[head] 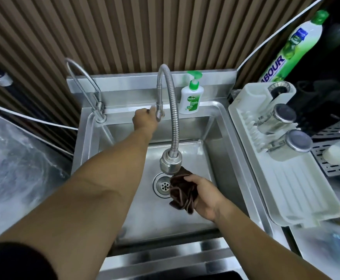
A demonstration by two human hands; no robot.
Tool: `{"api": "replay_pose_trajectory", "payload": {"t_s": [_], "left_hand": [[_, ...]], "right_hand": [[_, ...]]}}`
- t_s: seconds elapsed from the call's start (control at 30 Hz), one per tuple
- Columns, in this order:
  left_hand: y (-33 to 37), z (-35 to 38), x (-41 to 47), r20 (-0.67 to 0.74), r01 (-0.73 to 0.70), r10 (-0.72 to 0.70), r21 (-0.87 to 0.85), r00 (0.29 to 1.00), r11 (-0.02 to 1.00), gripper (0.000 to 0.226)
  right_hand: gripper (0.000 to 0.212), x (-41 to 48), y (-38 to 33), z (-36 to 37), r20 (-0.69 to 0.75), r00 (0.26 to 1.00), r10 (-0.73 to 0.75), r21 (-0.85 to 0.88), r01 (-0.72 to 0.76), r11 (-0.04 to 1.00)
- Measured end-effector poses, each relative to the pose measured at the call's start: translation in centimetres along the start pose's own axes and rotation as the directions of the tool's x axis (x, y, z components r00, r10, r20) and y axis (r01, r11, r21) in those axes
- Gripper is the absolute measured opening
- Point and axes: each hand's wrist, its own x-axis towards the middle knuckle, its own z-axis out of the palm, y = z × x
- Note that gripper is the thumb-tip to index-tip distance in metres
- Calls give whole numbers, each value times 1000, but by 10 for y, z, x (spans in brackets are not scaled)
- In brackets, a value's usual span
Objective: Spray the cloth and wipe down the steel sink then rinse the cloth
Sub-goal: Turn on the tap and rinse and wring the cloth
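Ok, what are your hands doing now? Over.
Left hand at tap base, grip unclear. Right hand holds brown cloth under spray head. Nothing in the way.

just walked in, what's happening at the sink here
A person looks to be at the rinsing stage. Their right hand holds the bunched brown cloth under the spray head of the flexible tap, just beside the drain in the steel sink. Their left hand reaches to the tap's base at the back, seemingly to work the water. No stream shows yet.
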Motion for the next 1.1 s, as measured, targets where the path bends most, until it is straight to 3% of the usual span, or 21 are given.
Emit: {"api": "replay_pose_trajectory", "payload": {"t_s": [0.03, 0.1, 0.17, 0.23, 0.27, 0.33, 0.4, 0.47, 0.6, 0.73, 0.83, 0.93, 1.1], "left_hand": [[-3, -1, 5, -5, 126, -130, -190, 992, 974, 30], [-8, -6, 13, 175, 380, -338, -469, 925, 797, 25], [-13, -13, 22, 339, 493, -360, -542, 869, 681, 32], [-15, -22, 21, 400, 529, -354, -542, 846, 653, 37], [-18, -25, 17, 383, 527, -366, -544, 848, 653, 39], [-26, -34, -6, 263, 448, -366, -431, 893, 783, 40], [-46, -44, -47, 175, 305, -261, -307, 949, 902, 35], [-73, -54, -98, 160, 216, -179, -256, 971, 942, 29], [-116, -73, -181, 299, 262, -202, -177, 933, 949, 34], [-122, -69, -207, 424, 348, -210, -282, 881, 894, 36], [-114, -69, -204, 384, 305, -172, -319, 907, 897, 20], [-107, -77, -197, 274, 192, -102, -325, 956, 926, 12], [-97, -89, -196, 157, 44, 5, -311, 988, 949, 12]], "right_hand": [[43, 0, 0, -1, 1, 1000, 2, 8, -2, 1000], [44, -1, 1, -2, 7, 1000, -8, 24, 8, 1000], [43, -3, 3, -2, 16, 1000, -18, 45, 17, 999], [42, -3, 5, -1, 18, 1000, -23, 62, 22, 998], [43, -2, 6, 0, 27, 999, -25, 63, 24, 998], [43, -4, 6, 5, 32, 999, -32, 33, 31, 999], [44, -3, 6, 10, 42, 998, -41, -43, 42, 998], [44, -1, 8, 13, 39, 997, -60, -81, 63, 995], [41, 1, 9, 16, 34, 995, -91, -71, 94, 993], [36, -5, 10, 24, 100, 987, -128, -38, 132, 990], [40, -7, 6, 28, 114, 986, -123, -30, 127, 991], [21, -9, -3, 26, 78, 984, -161, -25, 163, 986], [33, -10, -10, 26, 34, 977, -209, -83, 211, 974]]}}
